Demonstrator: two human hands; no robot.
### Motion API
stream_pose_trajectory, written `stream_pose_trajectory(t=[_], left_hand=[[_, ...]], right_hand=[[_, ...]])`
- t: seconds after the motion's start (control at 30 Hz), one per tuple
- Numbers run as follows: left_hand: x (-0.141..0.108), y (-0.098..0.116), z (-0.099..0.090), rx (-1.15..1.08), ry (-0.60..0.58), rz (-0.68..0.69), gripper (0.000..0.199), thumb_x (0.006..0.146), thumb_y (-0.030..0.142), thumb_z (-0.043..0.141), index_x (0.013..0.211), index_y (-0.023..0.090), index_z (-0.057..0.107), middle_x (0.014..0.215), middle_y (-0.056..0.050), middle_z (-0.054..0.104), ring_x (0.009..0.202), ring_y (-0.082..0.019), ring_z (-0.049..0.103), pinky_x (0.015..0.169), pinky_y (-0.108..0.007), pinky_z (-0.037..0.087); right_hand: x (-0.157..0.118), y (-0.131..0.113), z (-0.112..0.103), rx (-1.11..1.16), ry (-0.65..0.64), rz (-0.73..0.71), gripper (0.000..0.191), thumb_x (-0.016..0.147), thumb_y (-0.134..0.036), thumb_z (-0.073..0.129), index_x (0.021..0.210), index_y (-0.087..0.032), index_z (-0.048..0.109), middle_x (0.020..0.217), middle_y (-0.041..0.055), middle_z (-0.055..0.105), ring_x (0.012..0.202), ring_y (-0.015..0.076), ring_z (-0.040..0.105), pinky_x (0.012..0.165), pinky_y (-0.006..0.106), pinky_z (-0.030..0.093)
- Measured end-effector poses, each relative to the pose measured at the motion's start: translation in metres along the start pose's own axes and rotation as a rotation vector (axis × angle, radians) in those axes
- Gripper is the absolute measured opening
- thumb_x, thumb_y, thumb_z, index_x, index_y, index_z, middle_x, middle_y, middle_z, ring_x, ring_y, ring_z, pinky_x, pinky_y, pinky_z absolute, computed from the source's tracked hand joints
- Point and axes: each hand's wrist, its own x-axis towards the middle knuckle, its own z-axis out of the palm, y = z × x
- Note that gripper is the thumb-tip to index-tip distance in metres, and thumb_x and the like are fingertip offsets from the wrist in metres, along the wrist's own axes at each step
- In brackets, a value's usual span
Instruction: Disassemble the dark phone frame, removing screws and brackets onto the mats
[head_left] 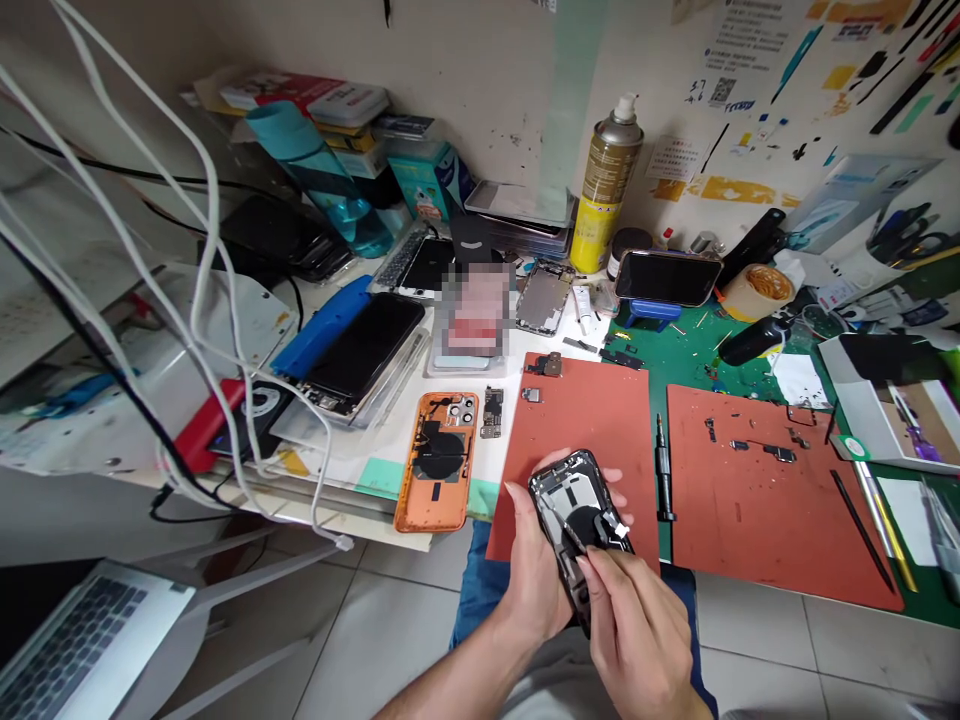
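My left hand (532,560) is wrapped around an opened black phone housing (568,492), which it holds tilted above the front of a red-brown mat. Inside the housing are bare silvery areas and a round black pad, with a small white-tipped piece near its right edge. Over the housing's lower half, the fingers of my right hand (637,620) are pinched together. A thin, light sliver shows at those fingertips; I cannot make out what it is. Two small phone parts (545,366) lie at the back of the mat (600,420).
An orange phone back (433,500) and a circuit board (492,412) lie left of the mat. To the right are a screwdriver (663,470) and a second mat (750,540) with small parts. A spray can (607,185) stands behind. White cables (214,200) hang at left.
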Motion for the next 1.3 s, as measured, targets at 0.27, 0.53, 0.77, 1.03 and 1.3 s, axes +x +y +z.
stream_pose_trajectory(t=[0.27, 0.53, 0.77, 1.03, 1.3], left_hand=[[0.002, 0.002, 0.009, -0.024, 0.117, 0.059, 0.069, 0.104, 0.081, 0.044, 0.153, 0.034, 0.055, 0.122, -0.015, 0.082, 0.097, -0.029, 0.081, 0.091, -0.05, 0.066], [0.002, 0.002, 0.02, -0.073, 0.277, 0.181, 0.048, 0.108, 0.068, 0.048, 0.135, 0.034, 0.068, 0.12, -0.012, 0.083, 0.099, -0.028, 0.081, 0.095, -0.056, 0.065], [-0.018, 0.002, 0.03, -0.052, 0.248, 0.366, 0.048, 0.1, 0.064, 0.055, 0.138, 0.039, 0.071, 0.13, -0.006, 0.081, 0.125, -0.034, 0.075, 0.118, -0.066, 0.049], [-0.048, 0.051, -0.016, -0.017, 0.076, -0.149, 0.08, 0.096, 0.085, 0.051, 0.158, 0.035, 0.06, 0.144, -0.014, 0.075, 0.126, -0.039, 0.074, 0.118, -0.063, 0.048], [-0.05, 0.045, -0.021, 0.287, -0.319, -0.769, 0.085, 0.106, 0.078, 0.041, 0.152, 0.01, 0.064, 0.123, -0.025, 0.08, 0.095, -0.036, 0.083, 0.077, -0.036, 0.057]], right_hand=[[-0.007, 0.0, -0.085, -0.021, -0.295, 0.131, 0.03, 0.106, -0.006, 0.063, 0.134, -0.014, 0.07, 0.099, 0.0106, 0.076, 0.081, 0.0186, 0.07, 0.075, 0.031, 0.054], [-0.036, -0.013, -0.082, 0.706, -0.006, 1.17, 0.023, 0.103, -0.045, 0.075, 0.115, -0.026, 0.073, 0.088, 0.002, 0.067, 0.077, 0.0146, 0.064, 0.07, 0.023, 0.054], [-0.013, -0.028, -0.043, 1.138, -0.028, 1.311, 0.041, 0.099, -0.057, 0.079, 0.115, -0.02, 0.077, 0.064, -0.0087, 0.041, 0.05, 0.0046, 0.022, 0.049, 0.023, 0.018], [0.022, 0.032, -0.084, 1.075, -0.22, 1.151, 0.051, 0.097, -0.065, 0.075, 0.103, -0.014, 0.076, 0.058, -0.0109, 0.029, 0.052, 0.0068, 0.018, 0.051, 0.028, 0.013], [0.052, 0.051, -0.083, 1.05, -0.454, 1.086, 0.048, 0.096, -0.063, 0.078, 0.092, -0.016, 0.074, 0.068, -0.0064, 0.046, 0.056, 0.0068, 0.022, 0.051, 0.027, 0.018]])
